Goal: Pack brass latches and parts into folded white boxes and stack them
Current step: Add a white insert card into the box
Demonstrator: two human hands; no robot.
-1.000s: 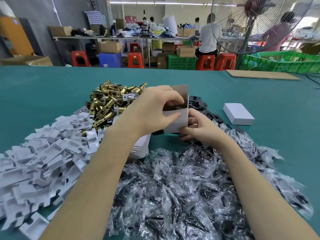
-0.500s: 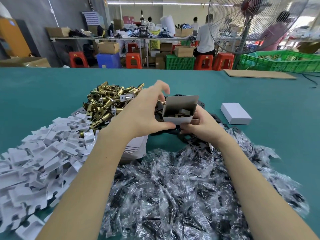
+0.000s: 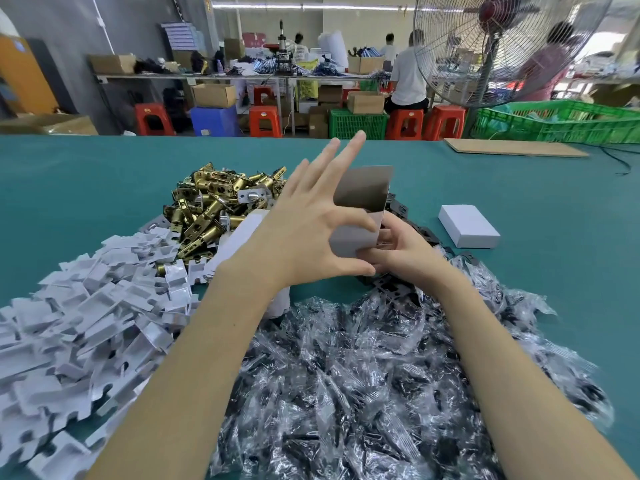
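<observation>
A small white box [image 3: 360, 216] is held above the green worktop [image 3: 69, 188], its lid flap raised upright and its grey inner face shown. The left hand [image 3: 304, 230] is spread against the near side of the box: the long fingers [image 3: 349, 150] are extended straight and splayed upward past the flap, while the thumb is laid along the lower front edge; nothing is clasped by it. The right hand [image 3: 401, 251] is curled round the lower right corner of the box, which is gripped from beneath and behind by its fingers [image 3: 384, 237]. The contents of the box cannot be made out. Just left of the left fingers a heap of brass latches [image 3: 214, 206] is recorded, and further left, toward the near edge, a spread of white folded inserts [image 3: 86, 327]. Below both wrists a large pile of clear plastic bags with dark parts [image 3: 363, 393] is noted. Black plates [image 3: 419, 233] are seen just right of the right fingers, and beyond them, well apart, one closed white box [image 3: 467, 225] is set on the worktop.
</observation>
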